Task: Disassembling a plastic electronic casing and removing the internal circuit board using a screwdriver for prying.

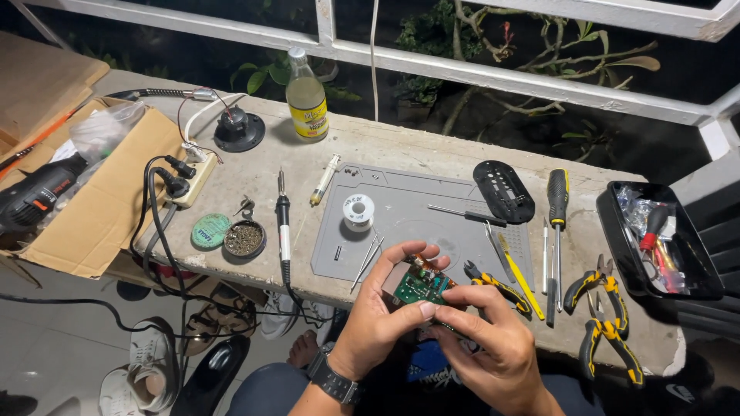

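A small green circuit board (pixel 417 286) with orange and brown parts is held in front of the ledge edge by both hands. My left hand (pixel 383 310), with a dark watch on its wrist, cups the board from the left and below, thumb on its lower edge. My right hand (pixel 491 337) pinches the board's right lower corner with fingers and thumb. Just beyond the board lie a grey work mat (pixel 401 223), tweezers (pixel 368 260) and a spool of solder (pixel 358 211).
On the concrete ledge: a soldering iron (pixel 283 223), tip-cleaner tin (pixel 244 239), green round tin (pixel 210 230), power strip (pixel 193 179), glass bottle (pixel 306 96), black oval cover (pixel 503 190), screwdrivers (pixel 556 208), yellow-handled pliers (pixel 609 312), black parts tray (pixel 655 239). A cardboard box (pixel 100 192) holds a rotary tool. Shoes lie below.
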